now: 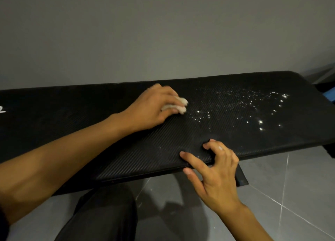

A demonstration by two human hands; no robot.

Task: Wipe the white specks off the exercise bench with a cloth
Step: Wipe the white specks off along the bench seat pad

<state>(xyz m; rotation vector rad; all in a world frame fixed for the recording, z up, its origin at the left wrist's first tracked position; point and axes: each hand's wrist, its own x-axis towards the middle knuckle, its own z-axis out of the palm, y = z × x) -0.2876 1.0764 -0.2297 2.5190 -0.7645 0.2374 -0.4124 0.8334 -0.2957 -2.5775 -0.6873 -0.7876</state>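
A long black padded exercise bench (pixel 94 132) with a ribbed cover runs across the view in front of a grey wall. White specks (pixel 250 104) are scattered over its right half. My left hand (pixel 154 108) lies on the bench top near the middle, its fingers curled over a small bunched white cloth (pixel 178 105) pressed to the pad, just left of the specks. My right hand (pixel 215 170) rests on the near edge of the bench, fingers spread and bent, fingertips touching the pad, holding nothing.
Grey tiled floor (pixel 290 186) lies below the bench. My knee in dark trousers (pixel 105 213) sits under the near edge. A dark bench frame part (pixel 242 177) shows beneath the pad, and something blue (pixel 329 95) lies past the right end.
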